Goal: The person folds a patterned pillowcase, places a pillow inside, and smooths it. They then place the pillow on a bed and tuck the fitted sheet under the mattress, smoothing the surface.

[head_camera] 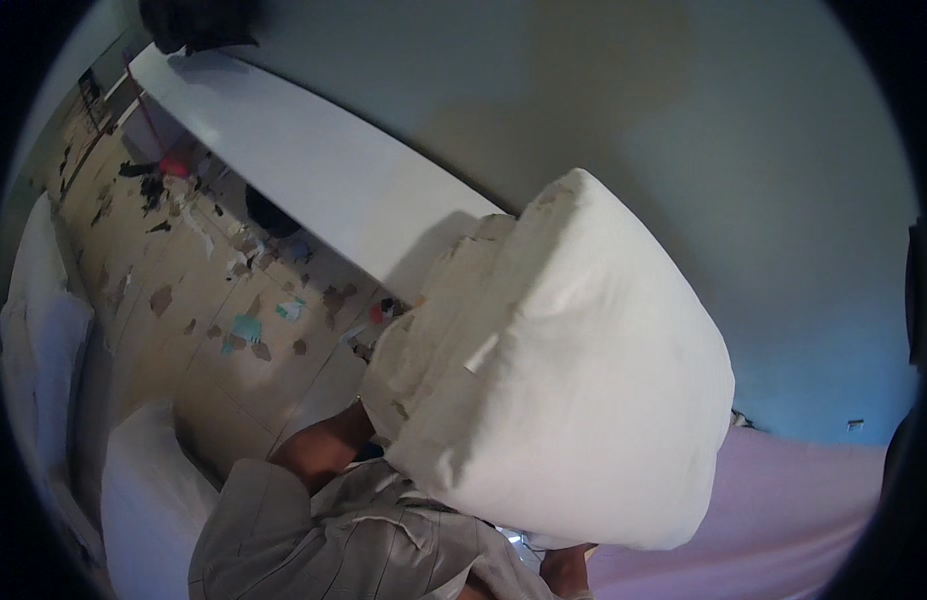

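A large white fabric-covered cushion [598,375] is tilted up in front of my body and fills the middle of the view. Its left side is rough, creased and stained, with a small pale tag on it. My left forearm reaches to the cushion's lower left edge, and the left hand is hidden behind it. At the lower edge, my right hand [564,570] is partly visible against the underside; its fingertips are covered by the cushion.
A long white tabletop [321,150] runs along the blue-grey wall [733,150], with a black object [200,26] at its far end. Torn scraps [247,328] litter the tiled floor [230,375]. White padded pieces [152,495] stand at left. A pink sheet [778,502] lies at right.
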The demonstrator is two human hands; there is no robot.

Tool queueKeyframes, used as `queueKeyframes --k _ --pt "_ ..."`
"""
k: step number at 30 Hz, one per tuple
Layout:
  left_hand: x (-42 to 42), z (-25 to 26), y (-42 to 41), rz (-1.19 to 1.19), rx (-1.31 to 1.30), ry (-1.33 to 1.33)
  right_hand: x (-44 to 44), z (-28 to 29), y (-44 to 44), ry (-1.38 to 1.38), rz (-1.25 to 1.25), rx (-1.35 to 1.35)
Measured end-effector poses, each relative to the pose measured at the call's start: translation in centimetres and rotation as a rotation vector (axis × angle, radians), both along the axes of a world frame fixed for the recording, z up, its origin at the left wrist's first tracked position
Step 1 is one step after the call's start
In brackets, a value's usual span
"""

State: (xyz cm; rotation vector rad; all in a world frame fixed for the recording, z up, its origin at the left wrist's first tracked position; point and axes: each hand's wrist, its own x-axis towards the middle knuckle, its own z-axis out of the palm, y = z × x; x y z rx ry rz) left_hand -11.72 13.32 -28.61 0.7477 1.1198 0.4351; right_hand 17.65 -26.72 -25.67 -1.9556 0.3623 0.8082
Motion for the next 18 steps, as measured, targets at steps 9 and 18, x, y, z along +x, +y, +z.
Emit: queueKeyframes --k 9,18 --pt "-2.6 -2.0 6.7 -0.103 0.041 0.132 2.9 -0.8 -5.5 -0.048 -0.132 0.126" --pt "-1.5 27.1 21.7 -0.255 0.757 0.108 17.8 27.4 5.2 -0.568 0.090 0.649"
